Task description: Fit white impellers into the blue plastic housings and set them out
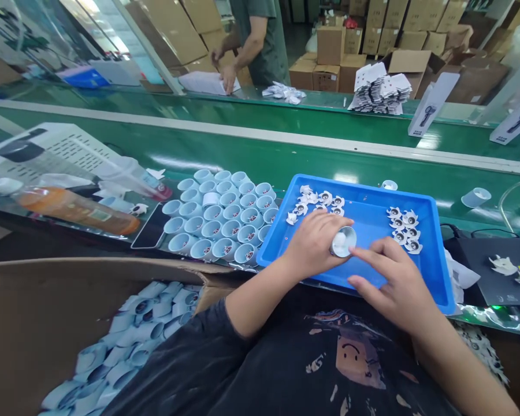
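My left hand (pixel 312 244) is wrapped round a small light-blue cylindrical cup (pixel 344 240), its mouth turned up toward me. Something white and rounded shows inside it. The index finger of my right hand (pixel 394 283) reaches to the cup's rim, with the thumb held apart and nothing gripped. Both hands are over the near side of a blue tray (pixel 364 211). In the tray lie white bladed fan-like parts (pixel 325 198) at the left and more bladed parts with dark centres (pixel 411 218) at the right.
Rows of light-blue cups (pixel 214 229) stand left of the tray. A carton (pixel 34 289) of loose cups is at lower left. An orange drink bottle (pixel 78 211) lies further left. Across the green bench, a person (pixel 255 40) handles a white sheet near stacked cards (pixel 379 89).
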`<state>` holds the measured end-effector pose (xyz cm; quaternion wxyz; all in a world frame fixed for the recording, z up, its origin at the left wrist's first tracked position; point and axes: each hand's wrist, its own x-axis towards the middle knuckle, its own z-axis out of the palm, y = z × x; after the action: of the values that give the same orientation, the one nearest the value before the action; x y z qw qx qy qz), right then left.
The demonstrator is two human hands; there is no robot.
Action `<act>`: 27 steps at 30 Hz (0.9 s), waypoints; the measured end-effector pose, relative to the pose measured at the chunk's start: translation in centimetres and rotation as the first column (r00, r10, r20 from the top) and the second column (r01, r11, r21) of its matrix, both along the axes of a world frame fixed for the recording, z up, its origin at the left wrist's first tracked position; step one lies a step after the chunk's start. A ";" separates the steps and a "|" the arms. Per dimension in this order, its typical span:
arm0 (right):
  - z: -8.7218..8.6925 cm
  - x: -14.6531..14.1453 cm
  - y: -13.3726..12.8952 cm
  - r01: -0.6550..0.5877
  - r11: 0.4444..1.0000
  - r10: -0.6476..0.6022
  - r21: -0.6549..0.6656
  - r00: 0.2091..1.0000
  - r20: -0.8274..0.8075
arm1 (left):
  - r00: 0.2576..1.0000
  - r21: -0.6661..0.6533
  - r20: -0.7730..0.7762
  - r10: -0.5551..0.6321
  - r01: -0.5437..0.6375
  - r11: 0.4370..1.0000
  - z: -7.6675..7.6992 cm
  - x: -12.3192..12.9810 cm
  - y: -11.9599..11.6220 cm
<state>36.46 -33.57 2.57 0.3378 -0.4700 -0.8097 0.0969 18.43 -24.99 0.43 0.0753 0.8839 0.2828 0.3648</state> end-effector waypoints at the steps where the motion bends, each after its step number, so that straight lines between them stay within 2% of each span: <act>1: -0.3 0.2 0.1 0.035 0.999 -0.036 0.014 0.998 0.051 | 0.999 -0.006 -0.032 -0.023 0.023 1.000 0.1 0.2 0.3; 3: -1.0 0.7 0.0 0.081 0.996 -0.086 0.041 0.988 0.129 | 0.992 -0.032 -0.094 -0.083 0.080 0.996 0.3 0.7 1.2; 5: -1.3 1.4 -0.4 0.104 0.991 -0.110 0.079 0.991 0.082 | 0.984 -0.076 -0.146 -0.099 0.088 0.993 0.4 1.3 3.3; 7: -1.3 2.1 -1.2 0.114 0.989 -0.112 0.098 0.993 -0.023 | 0.984 -0.139 -0.176 -0.014 -0.011 0.990 0.4 2.1 6.8; 9: -1.5 2.6 -2.1 0.121 0.989 -0.113 0.083 0.989 -0.094 | 0.975 -0.203 -0.181 0.127 -0.163 0.966 0.3 3.0 11.2; 11: -1.8 2.7 -2.8 0.113 0.992 -0.106 0.053 0.987 -0.124 | 0.951 -0.269 -0.195 0.239 -0.286 0.920 0.0 4.0 15.6; 13: -2.3 2.6 -3.2 0.099 0.995 -0.095 0.018 0.985 -0.141 | 0.902 -0.347 -0.291 0.318 -0.409 0.844 -0.6 5.0 19.2; 15: -2.7 2.5 -3.5 0.094 0.995 -0.095 -0.015 0.987 -0.131 | 0.842 -0.412 -0.429 0.326 -0.503 0.759 -1.2 5.9 21.6; 17: -2.8 2.6 -3.7 0.092 0.994 -0.097 -0.051 0.989 -0.114 | 0.805 -0.454 -0.529 0.267 -0.535 0.713 -1.3 6.7 22.8; 20: -2.7 3.0 -4.2 0.086 0.994 -0.092 -0.062 0.990 -0.106 | 0.791 -0.469 -0.574 0.210 -0.528 0.708 0.3 7.7 22.5; 21: -2.7 3.1 -4.3 0.081 0.995 -0.086 -0.058 0.991 -0.107 | 0.810 -0.467 -0.554 0.192 -0.494 0.734 1.2 7.7 21.6; 22: -2.8 3.3 -4.4 0.075 0.996 -0.080 -0.054 0.991 -0.106 | 0.852 -0.469 -0.502 0.148 -0.412 0.782 2.1 7.4 20.4; 24: -3.0 3.5 -4.4 0.052 0.997 -0.058 -0.055 0.993 -0.107 | 0.948 -0.442 -0.317 -0.028 -0.121 0.889 3.6 5.6 16.7; 25: -3.1 3.5 -4.3 0.034 0.998 -0.040 -0.058 0.993 -0.111 | 0.968 -0.403 -0.199 -0.155 0.063 0.913 3.9 4.0 14.2; 27: -3.3 3.3 -3.9 -0.014 0.998 0.006 -0.069 0.993 -0.114 | 0.988 -0.283 -0.083 -0.133 0.105 0.954 3.6 0.3 8.9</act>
<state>39.79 -37.45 -0.74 0.3664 -0.4710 -0.7877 0.1534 18.71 -16.14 4.06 0.2059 0.8973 0.2808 0.2713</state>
